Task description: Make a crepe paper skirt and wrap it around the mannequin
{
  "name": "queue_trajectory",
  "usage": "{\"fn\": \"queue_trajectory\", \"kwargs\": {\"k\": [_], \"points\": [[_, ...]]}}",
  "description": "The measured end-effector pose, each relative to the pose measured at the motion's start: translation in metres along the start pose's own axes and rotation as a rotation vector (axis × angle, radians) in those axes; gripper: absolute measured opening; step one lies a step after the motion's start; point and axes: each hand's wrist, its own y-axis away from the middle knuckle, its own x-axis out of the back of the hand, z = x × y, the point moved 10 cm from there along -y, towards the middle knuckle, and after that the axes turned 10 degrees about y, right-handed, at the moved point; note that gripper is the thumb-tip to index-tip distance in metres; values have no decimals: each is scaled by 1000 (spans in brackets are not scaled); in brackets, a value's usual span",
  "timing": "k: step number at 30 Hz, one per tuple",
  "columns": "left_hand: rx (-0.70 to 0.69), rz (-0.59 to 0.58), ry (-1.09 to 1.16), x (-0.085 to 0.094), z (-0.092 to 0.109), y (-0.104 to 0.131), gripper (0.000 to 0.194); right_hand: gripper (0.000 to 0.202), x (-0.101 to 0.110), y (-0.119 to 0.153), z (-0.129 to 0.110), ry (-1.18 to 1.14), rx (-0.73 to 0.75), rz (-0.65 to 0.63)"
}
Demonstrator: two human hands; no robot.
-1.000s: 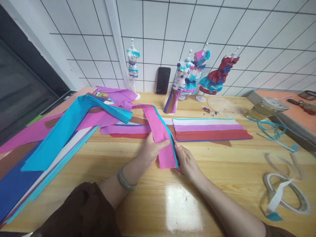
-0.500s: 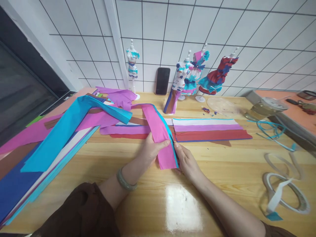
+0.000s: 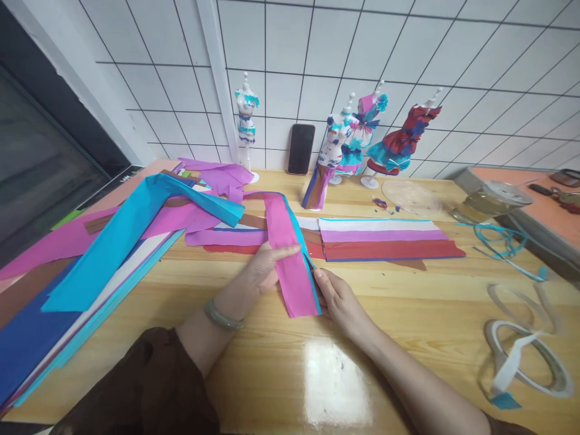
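Observation:
A long pink strip (image 3: 290, 266) with a turquoise strip (image 3: 295, 228) along its right edge hangs in front of me. My left hand (image 3: 267, 264) holds both from the left, thumb on top and fingers underneath. At the right edge my right hand (image 3: 338, 299) is closed around something dark and thin, mostly hidden, that touches the turquoise edge. Behind the hands, layered strips in white, purple and red (image 3: 389, 249) lie flat. A folded turquoise strip (image 3: 109, 241) rests on a pile of coloured sheets at the left.
Small mannequins in paper outfits, such as the red one (image 3: 410, 136), and a phone (image 3: 301, 149) stand by the tiled wall. At the right are a glass jar (image 3: 492, 199), turquoise cord (image 3: 498, 238) and a white tape ring (image 3: 559, 374). The table (image 3: 254, 386) is wooden.
My left hand has shifted slightly left along with the pink strip. My right hand has moved slightly down and left, and a dark gap shows between it and the left thumb.

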Motion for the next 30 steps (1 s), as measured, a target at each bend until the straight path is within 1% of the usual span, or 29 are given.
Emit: {"fn": "queue_trajectory", "kwargs": {"k": [2,9,14,17,21,24,30], "points": [[-7,-19,-45,-2,0,0,25,39,0,0,0,-17,2,-5],[-49,23,-44,2,2,-1,30,40,5,0,-5,81,58,9],[-109,43,-72,4,3,-1,34,40,9,1,-15,85,69,50],[-128,69,-81,5,1,-1,36,41,12,2,-23,94,102,79],[-150,122,-95,8,-1,1,37,41,12,3,-25,92,110,84],[-186,123,-103,7,0,3,35,41,12,3,-22,82,77,76],[-187,134,-138,5,-2,6,35,39,14,2,-29,99,135,97]]}}
